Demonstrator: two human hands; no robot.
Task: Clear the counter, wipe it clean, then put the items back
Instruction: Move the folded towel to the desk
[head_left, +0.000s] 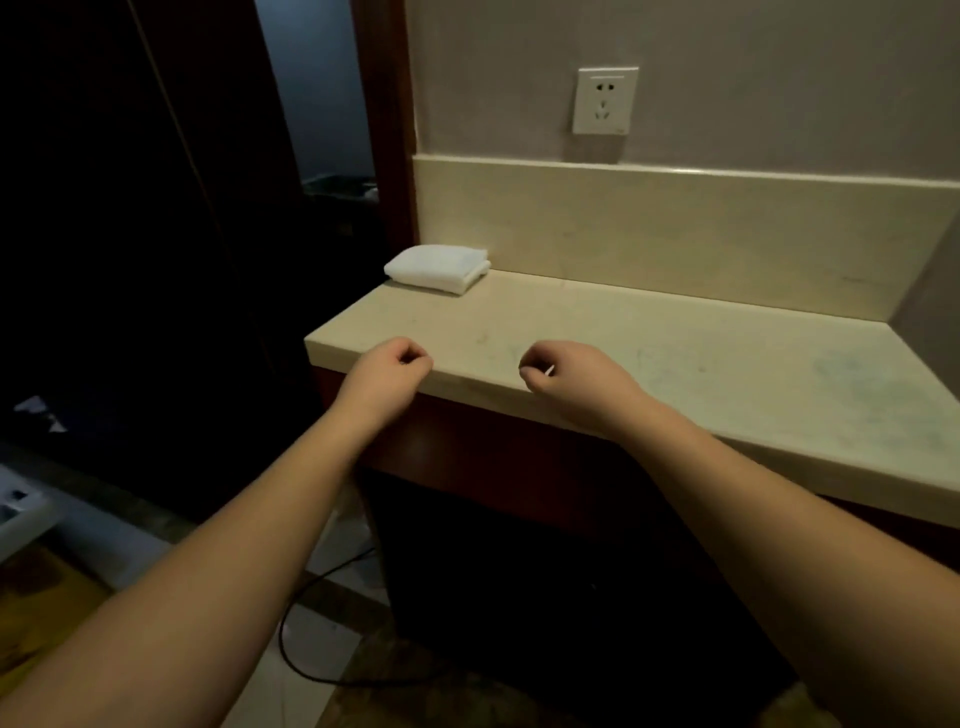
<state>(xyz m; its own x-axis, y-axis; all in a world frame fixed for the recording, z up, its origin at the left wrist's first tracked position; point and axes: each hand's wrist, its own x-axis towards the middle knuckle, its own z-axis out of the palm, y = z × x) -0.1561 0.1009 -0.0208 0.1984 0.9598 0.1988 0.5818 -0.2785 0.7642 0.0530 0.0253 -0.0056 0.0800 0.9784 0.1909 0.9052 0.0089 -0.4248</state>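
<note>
Grip: left hand (397, 364) curled, holding nothing; right hand (553, 371) pinching a small white stick, identity unclear. Folded white cloth (439, 268) lies at counter (649, 343) rear-left corner; take it whole, then wipe the smudged right side.

You are standing in what looks like a hotel room or a home vanity nook: a cream stone worktop (649, 353) with a matching backsplash (675, 228), a wall socket (604, 100) above it, a folded white towel (439, 269) in the corner, dark wood cabinetry (519, 519) below.
</note>
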